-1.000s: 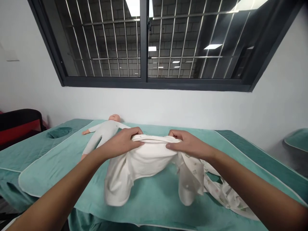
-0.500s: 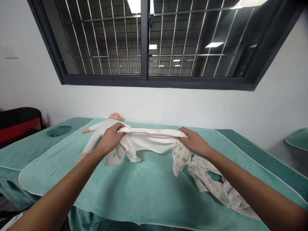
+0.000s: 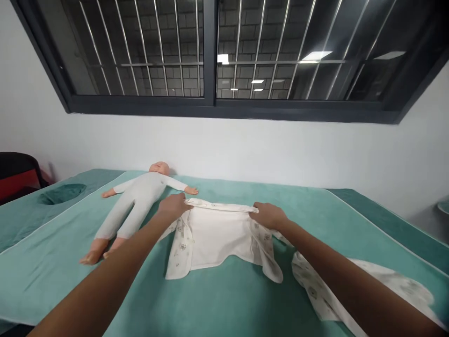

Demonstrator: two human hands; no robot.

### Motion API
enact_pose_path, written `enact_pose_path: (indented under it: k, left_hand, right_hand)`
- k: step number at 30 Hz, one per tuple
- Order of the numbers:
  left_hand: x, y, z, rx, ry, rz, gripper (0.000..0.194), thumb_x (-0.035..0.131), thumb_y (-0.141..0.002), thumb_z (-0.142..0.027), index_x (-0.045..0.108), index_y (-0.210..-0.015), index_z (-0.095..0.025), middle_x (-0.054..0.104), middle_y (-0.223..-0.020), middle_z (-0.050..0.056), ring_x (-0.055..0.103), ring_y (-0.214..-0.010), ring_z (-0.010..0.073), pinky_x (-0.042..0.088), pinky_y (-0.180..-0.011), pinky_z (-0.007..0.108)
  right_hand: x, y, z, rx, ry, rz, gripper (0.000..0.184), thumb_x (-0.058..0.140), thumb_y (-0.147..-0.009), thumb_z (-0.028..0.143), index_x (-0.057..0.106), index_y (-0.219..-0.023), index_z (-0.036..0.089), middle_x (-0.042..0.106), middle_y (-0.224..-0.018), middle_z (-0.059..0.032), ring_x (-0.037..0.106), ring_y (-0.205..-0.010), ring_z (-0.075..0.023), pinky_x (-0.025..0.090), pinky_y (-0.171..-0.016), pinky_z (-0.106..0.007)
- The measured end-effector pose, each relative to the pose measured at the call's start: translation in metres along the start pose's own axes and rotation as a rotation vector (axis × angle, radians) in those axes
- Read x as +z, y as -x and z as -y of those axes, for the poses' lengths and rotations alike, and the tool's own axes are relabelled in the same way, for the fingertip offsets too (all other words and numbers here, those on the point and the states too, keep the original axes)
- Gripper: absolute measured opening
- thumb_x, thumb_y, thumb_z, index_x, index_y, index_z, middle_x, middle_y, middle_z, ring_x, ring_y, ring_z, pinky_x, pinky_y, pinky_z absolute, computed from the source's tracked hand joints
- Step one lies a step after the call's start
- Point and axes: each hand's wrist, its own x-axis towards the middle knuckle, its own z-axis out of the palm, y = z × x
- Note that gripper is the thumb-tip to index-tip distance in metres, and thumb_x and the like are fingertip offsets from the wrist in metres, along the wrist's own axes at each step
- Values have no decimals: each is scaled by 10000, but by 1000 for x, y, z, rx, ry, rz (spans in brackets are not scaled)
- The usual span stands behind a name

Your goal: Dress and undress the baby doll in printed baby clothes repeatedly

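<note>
A small white baby shirt with a printed pattern hangs spread between my hands, its lower edge at or just over the green bed cover. My left hand grips one end of its folded top edge. The other end is pinched in my right hand. Left of the shirt, a baby doll in a white bodysuit lies on its back, its arms spread. Under and beyond my right forearm lies another patterned white baby garment, partly hidden by the arm.
The green cover spreads over a massage-type bed with a face hole at the left. Behind it rise a white wall and a barred window. A black and red chair stands at far left.
The shirt has come down and nearer, its body now hanging more open below my hands. The view has shifted closer, so more of the doll shows.
</note>
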Motion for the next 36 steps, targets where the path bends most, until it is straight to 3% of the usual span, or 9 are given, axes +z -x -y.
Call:
enact_pose_path:
  k: [3,6,10,13,16,20,27,33,36]
  left_hand:
    - [21,-28,-6,40,-61,-49,389,514,-817,-479,567,-1074,-192,671,-1050,134,630,-975,295,473,-776,361]
    - [39,-40,-16,85,-103,-103,342,497,-854,-343,528,-1151,-176,606,-1167,161,578,-1071,310,448,-849,396]
    - [70,-24,-42,233,-131,-291,406,379,-849,-92,497,-1230,-167,479,-1329,172,420,-1249,324,346,-993,474]
    - [96,-2,-62,427,-3,-293,377,421,-829,-94,544,-1178,-162,540,-1262,130,460,-1200,266,338,-1034,394]
    - [115,5,-68,342,117,-206,300,394,-887,-169,579,-1122,-147,564,-1259,120,486,-1183,232,353,-1034,354]
    - [116,-4,-54,242,93,-246,349,365,-931,-276,557,-1172,-111,557,-1268,162,438,-1237,286,283,-1076,453]
    - [114,-14,-35,293,-76,-323,504,323,-942,-338,429,-1385,-121,462,-1413,168,365,-1307,332,234,-1091,488]
    - [114,-24,-34,359,-143,-363,502,301,-947,-328,415,-1412,-177,433,-1446,147,303,-1360,318,128,-1132,521]
    - [112,-31,-31,375,-138,-340,498,317,-945,-337,433,-1397,-163,445,-1437,156,319,-1358,310,138,-1141,500]
  right_hand:
    - [12,-22,0,23,65,-56,325,452,-869,387,581,-1095,192,649,-1057,-123,606,-922,-285,451,-755,-397]
    - [19,-33,9,30,134,-141,293,458,-872,266,551,-1125,152,589,-1155,-179,532,-1061,-334,407,-853,-472]
    - [43,-25,52,-166,114,-394,375,441,-831,79,537,-1190,131,480,-1339,-198,388,-1242,-328,307,-1011,-471]
    - [73,-18,90,-302,-140,-352,400,394,-871,123,510,-1252,158,526,-1317,-136,432,-1226,-250,319,-1037,-378]
    - [95,-25,105,-173,-260,-290,388,378,-895,197,509,-1255,142,533,-1321,-137,434,-1243,-248,271,-1074,-399]
    - [92,-38,79,-58,-211,-281,355,393,-913,285,540,-1182,108,571,-1259,-164,467,-1209,-272,292,-1053,-405]
    - [60,-40,20,-33,-76,-298,418,396,-914,253,497,-1294,112,531,-1332,-182,453,-1249,-306,302,-1050,-417]
    - [62,-36,19,-56,-190,-315,413,372,-933,256,505,-1320,312,554,-1327,-78,536,-1143,-279,404,-950,-425]
    - [62,-33,24,-59,-242,-275,415,321,-960,278,497,-1335,297,572,-1300,-77,539,-1140,-258,391,-976,-414]
